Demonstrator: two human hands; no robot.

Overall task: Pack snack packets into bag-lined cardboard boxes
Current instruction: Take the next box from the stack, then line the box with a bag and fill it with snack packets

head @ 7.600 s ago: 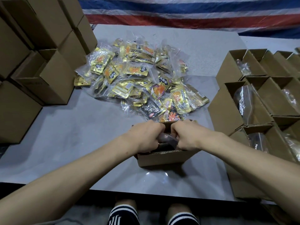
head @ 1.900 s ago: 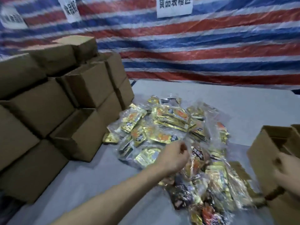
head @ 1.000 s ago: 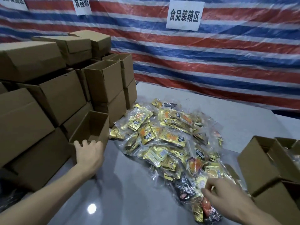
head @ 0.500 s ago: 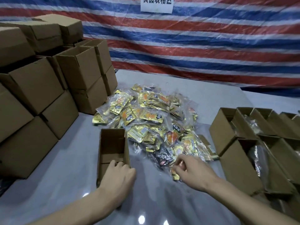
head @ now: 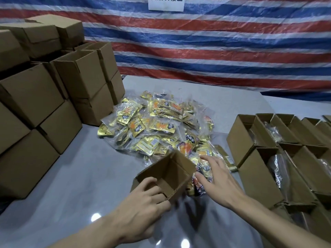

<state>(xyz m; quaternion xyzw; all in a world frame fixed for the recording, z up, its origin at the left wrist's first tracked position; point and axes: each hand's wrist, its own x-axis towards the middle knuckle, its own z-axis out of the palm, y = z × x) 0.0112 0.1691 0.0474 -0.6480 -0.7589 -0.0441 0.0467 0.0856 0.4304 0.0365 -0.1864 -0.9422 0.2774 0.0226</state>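
Head camera: the left hand (head: 143,208) holds a small open box (head: 172,167) by its near wall, fingers curled inside it. Just right of that grip, the right hand (head: 220,181) hovers with fingers spread above the snack packets (head: 157,126), which are heaped right behind the box. Far left of the grip stand stacked boxes (head: 32,93); to its right sit bag-lined boxes (head: 258,174).

The left hand (head: 143,203) and the right hand (head: 218,179) were bare; behind them, the left forearm (head: 80,235) and the right forearm (head: 277,224) were uncovered too.
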